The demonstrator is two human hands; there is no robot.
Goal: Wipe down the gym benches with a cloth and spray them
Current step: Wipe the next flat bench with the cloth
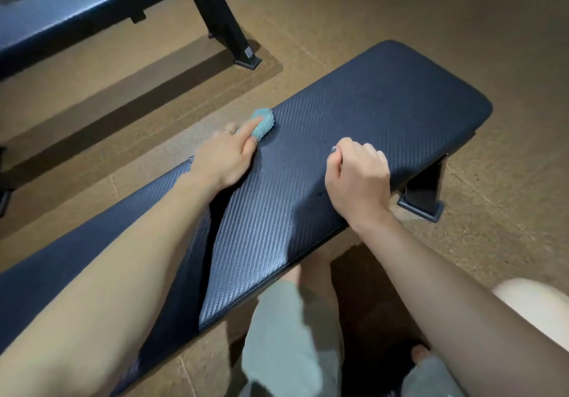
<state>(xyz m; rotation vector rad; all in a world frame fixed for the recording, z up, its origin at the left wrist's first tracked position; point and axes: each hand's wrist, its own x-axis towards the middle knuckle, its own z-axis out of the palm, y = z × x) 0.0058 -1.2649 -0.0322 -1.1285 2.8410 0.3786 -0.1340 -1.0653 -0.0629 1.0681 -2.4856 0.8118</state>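
A dark blue textured gym bench (385, 104) runs from lower left to upper right. A small bunched teal cloth (263, 122) lies at the bench's far edge. My left hand (224, 159) holds it there, index finger stretched along the cloth and thumb tucked against it, while the other fingers hang over the edge. My right hand (357, 175) rests on the pad near its front edge as a curled fist, and I see nothing held in it. No spray bottle is in view.
A second blue bench (77, 18) with a black metal leg (228, 30) stands at the upper left across a strip of brown floor. The near bench's black foot (425, 199) sits at the right. My legs in green shorts (286, 335) are just below the bench.
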